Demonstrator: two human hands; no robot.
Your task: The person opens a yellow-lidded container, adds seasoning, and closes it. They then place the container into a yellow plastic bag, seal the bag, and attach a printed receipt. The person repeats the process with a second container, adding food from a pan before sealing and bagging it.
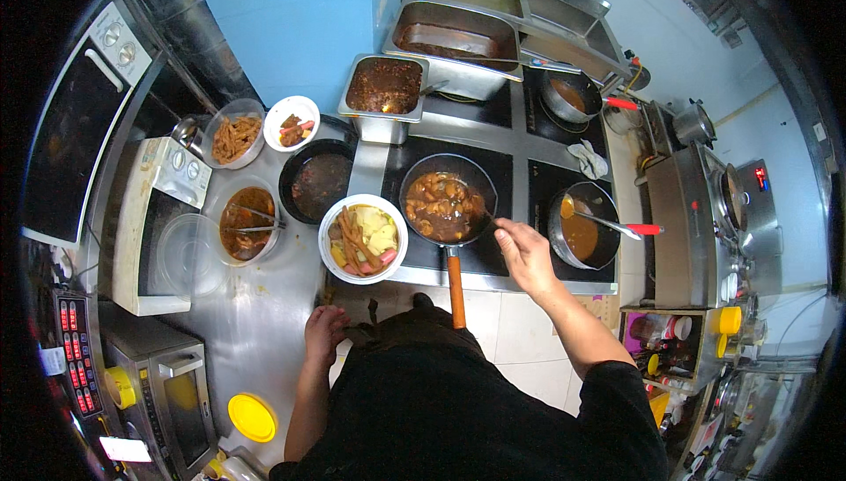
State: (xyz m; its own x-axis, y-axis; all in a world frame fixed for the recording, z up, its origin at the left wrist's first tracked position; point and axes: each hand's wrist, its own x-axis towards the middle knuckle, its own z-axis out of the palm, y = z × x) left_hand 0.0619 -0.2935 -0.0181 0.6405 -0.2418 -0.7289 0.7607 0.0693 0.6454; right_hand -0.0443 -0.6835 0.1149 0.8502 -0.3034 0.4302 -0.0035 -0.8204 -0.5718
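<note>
My right hand is closed around the end of a thin dark utensil, whose other end reaches into a wooden-handled saucepan of brown stew on the cooktop. My left hand hangs at my side near the steel counter's edge, fingers loosely curled; whether it holds anything is unclear. Left of the saucepan stands a white bowl with potato pieces, sausage and brown strips. Behind it on the left is a black pan of dark sauce. On the right burner sits a pot of brown sauce with a red-handled ladle.
Deep steel containers of sauce stand behind the burners. A red-handled pan is at the back right. Plastic tubs, a small white bowl and a microwave oven occupy the left counter. A cloth lies between the right burners.
</note>
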